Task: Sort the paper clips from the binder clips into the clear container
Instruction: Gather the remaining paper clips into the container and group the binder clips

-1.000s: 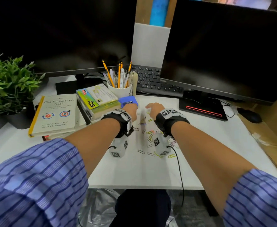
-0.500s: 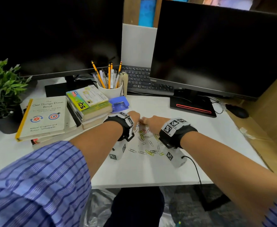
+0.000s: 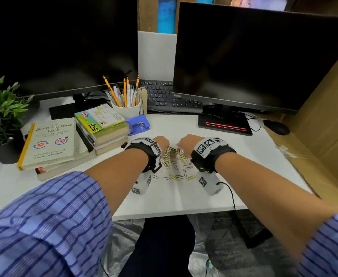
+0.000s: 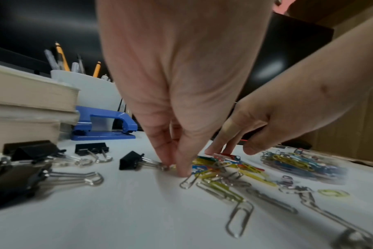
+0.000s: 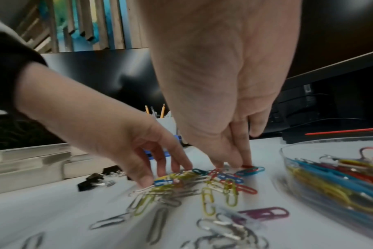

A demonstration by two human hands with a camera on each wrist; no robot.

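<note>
We are seeing both hands working the paper clips (image 3: 174,158) heaped at centre frame. The left hand (image 4: 181,101) is pressing extended fingertips into the heap; the right hand (image 5: 228,94) likewise, holding nothing. The container (image 5: 334,178) is sitting at right, binder clips (image 4: 53,161) at left.

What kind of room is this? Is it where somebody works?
Probably yes, an office desk. There are two dark monitors, a keyboard, a cup of pencils and books beside the paper clips.

Right hand (image 5: 230,151) fingertips touch paper clips (image 5: 202,183); clear container (image 5: 287,151) beside.
</note>
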